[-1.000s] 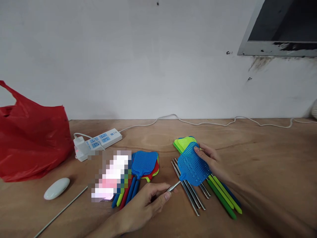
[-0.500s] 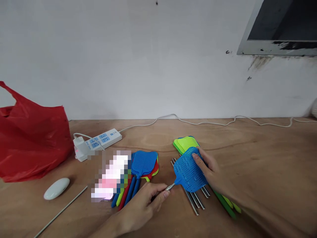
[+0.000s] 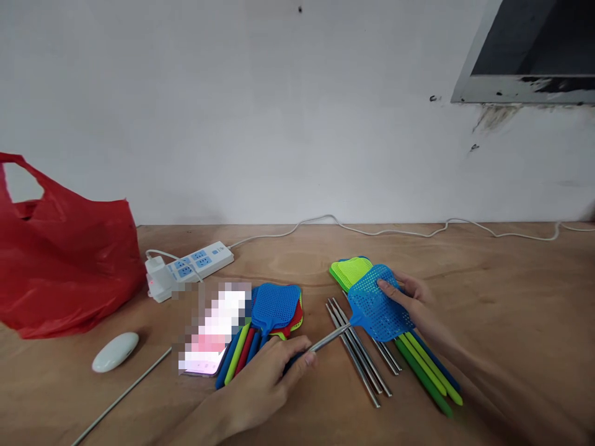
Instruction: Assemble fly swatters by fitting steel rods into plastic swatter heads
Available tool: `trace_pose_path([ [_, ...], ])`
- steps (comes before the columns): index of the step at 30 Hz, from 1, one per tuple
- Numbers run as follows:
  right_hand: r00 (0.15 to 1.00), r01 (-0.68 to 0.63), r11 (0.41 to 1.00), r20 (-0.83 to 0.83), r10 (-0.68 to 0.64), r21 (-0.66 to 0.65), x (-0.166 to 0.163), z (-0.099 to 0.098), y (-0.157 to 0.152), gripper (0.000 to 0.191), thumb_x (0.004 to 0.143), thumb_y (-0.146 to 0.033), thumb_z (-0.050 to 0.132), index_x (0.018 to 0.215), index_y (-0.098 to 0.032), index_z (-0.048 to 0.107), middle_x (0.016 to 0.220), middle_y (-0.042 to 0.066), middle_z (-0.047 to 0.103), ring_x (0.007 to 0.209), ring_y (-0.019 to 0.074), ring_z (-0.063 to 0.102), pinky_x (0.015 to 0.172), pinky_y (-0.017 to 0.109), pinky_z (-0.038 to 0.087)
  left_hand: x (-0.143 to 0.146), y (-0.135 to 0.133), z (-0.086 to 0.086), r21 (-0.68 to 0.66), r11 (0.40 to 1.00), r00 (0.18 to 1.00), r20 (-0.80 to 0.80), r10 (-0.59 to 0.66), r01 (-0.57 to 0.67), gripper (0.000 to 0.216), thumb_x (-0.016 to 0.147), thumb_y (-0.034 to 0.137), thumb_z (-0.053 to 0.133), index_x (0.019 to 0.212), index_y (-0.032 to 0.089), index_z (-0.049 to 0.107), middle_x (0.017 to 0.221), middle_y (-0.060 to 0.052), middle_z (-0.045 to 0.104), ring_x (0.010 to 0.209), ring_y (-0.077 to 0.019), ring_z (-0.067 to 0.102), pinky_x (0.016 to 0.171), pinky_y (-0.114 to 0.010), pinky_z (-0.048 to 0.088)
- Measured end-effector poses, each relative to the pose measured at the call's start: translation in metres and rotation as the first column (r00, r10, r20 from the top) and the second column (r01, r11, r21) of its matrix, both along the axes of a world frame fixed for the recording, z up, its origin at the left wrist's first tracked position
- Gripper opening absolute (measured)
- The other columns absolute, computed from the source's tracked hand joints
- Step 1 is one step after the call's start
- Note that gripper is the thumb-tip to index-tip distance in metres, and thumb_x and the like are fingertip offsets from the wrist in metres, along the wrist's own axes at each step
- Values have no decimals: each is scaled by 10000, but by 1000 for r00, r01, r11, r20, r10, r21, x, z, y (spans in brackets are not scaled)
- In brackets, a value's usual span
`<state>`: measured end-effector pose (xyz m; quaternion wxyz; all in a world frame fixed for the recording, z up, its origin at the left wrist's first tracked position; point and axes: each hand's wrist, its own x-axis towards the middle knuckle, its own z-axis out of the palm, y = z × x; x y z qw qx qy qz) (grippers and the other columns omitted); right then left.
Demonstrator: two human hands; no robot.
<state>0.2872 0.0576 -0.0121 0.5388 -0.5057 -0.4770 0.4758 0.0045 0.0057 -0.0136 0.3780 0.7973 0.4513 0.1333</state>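
My right hand (image 3: pixel 411 303) grips a blue mesh swatter head (image 3: pixel 379 302), held just above the table. A thin metal rod (image 3: pixel 331 337) runs from the head's neck down to my left hand (image 3: pixel 269 384), whose fingers pinch the rod's near end. Under the head lie several bare metal rods (image 3: pixel 360 356) and green and blue plastic handles (image 3: pixel 425 375). A stack of green and blue swatter heads (image 3: pixel 349 271) rests just behind my right hand.
A pile of assembled blue, red and green swatters (image 3: pixel 272 310) lies by a phone (image 3: pixel 211 337). A white power strip (image 3: pixel 188 267), a red plastic bag (image 3: pixel 60 260), a white mouse (image 3: pixel 115 351) and a lone rod (image 3: pixel 123 393) sit to the left on the wooden table (image 3: pixel 511 291).
My right hand has pulled the blue head away to the right, so more of the metal rod shows between my two hands. My left hand stays near the same place.
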Motion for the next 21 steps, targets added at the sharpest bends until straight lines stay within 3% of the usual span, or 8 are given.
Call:
trace_pose_path([
  [4,998,66,997,20,-67,29,-6,-4,-7,433,638,-574,814,829,-192,747,715,20,737,667,219,658,631,313,531,-5,3,2,2,1000,1000,-6,-26,26,354,1027,459,365,920,214,596,868,-16,607,859,-216,545,758,-307,371],
  [10,982,149,961,-81,-172,-233,4,9,-14,260,625,-441,827,789,-249,764,799,37,772,736,263,703,591,332,551,0,5,3,-17,999,999,19,-30,31,404,1017,501,365,879,209,609,815,-3,590,808,-204,542,716,-303,373],
  [14,980,162,946,-64,-187,-280,22,16,-11,140,643,-352,800,731,-257,746,713,24,739,615,211,645,484,275,483,-8,4,2,-13,1000,1000,15,9,-8,360,990,513,441,967,220,650,887,-17,655,835,-212,573,700,-290,388],
  [16,984,117,955,-97,-148,-272,27,19,-12,179,703,-430,746,742,-255,739,682,25,716,547,190,601,448,271,446,-16,3,0,-9,1000,1000,-1,6,-6,365,1002,492,432,875,217,636,808,-11,657,782,-198,588,668,-275,392],
  [18,983,11,972,-177,-54,-234,26,20,-16,347,787,-572,619,726,-247,724,666,45,701,537,200,599,476,298,459,-23,0,-4,-7,1000,1000,19,7,-7,399,1018,485,397,809,215,603,730,-5,643,688,-174,584,626,-260,397],
  [21,929,-199,969,-343,139,-144,11,18,-27,555,852,-688,422,695,-235,701,731,94,719,693,266,681,611,361,513,-24,-6,-9,-53,998,997,78,26,-22,428,1029,515,336,857,215,588,681,0,626,599,-156,566,569,-242,408],
])
